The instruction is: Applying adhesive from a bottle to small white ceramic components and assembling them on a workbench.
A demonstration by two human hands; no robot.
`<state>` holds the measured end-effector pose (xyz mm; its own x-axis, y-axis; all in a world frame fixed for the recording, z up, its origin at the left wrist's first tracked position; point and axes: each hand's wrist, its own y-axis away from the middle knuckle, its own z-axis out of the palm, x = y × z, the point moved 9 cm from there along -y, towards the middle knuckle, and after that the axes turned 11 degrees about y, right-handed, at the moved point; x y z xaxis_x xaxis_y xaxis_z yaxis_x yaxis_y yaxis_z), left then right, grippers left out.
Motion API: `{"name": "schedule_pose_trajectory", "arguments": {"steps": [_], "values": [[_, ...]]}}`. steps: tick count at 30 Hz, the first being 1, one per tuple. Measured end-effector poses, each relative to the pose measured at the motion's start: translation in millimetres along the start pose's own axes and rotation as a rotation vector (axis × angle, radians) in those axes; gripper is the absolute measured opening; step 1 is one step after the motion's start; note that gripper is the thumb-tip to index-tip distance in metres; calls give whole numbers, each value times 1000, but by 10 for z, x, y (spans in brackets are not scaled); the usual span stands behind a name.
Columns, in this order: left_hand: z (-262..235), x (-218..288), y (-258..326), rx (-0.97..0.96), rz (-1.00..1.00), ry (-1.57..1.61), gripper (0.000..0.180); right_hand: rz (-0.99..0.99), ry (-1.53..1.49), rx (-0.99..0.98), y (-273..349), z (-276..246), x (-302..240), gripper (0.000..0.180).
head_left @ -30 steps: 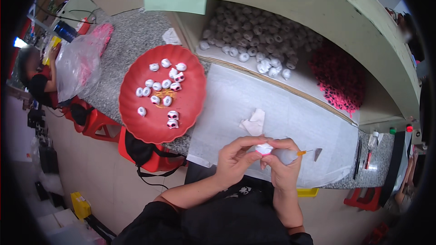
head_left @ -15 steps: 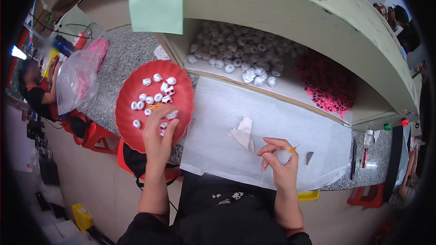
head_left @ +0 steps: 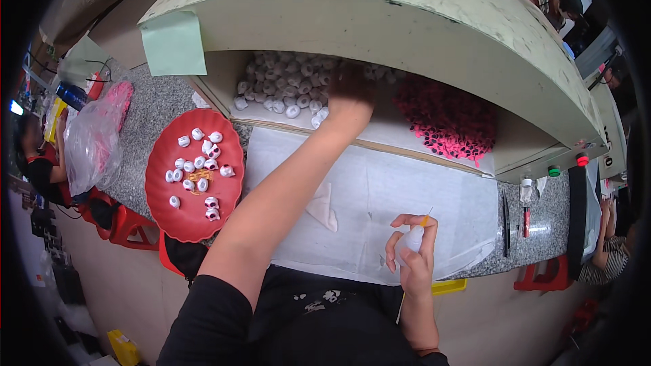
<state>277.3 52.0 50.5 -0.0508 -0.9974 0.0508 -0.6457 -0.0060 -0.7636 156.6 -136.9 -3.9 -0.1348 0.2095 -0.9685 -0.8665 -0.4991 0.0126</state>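
Note:
My left hand [head_left: 352, 91] reaches under the shelf roof into the heap of small white ring-like pieces [head_left: 288, 81]. Shadow and blur hide its fingers, so whether it grips a piece does not show. Over the white sheet [head_left: 434, 190], my right hand [head_left: 413, 251] is closed round a small white squeeze bottle [head_left: 410, 238] with a thin needle tip and orange collar, pointing up. To the left, a red scalloped plate [head_left: 159, 213] carries several small white pieces, some with dark-and-pink marks. A pile of pink-and-black bits [head_left: 451, 118] lies right of the white heap.
A folded white cloth [head_left: 324, 209] rests on the sheet. The pale green shelf unit [head_left: 380, 24] spans the back, its wooden front lip low. At right are a black rod [head_left: 506, 224] and a red-handled tool [head_left: 526, 220]. Other people sit at both sides.
My left hand has left the red plate and stretched up and right into the white heap. The right hand still holds the bottle. The whole view has shifted.

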Motion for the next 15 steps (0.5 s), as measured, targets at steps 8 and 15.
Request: {"name": "schedule_pose_trajectory", "arguments": {"steps": [8, 15], "values": [[-191, 173, 312, -338, -679, 1235, 14, -79, 108, 95, -7, -189, -61, 37], [-813, 521, 1259, -342, -1145, 2020, 26, -216, 184, 191, 120, -190, -413, 34]]}}
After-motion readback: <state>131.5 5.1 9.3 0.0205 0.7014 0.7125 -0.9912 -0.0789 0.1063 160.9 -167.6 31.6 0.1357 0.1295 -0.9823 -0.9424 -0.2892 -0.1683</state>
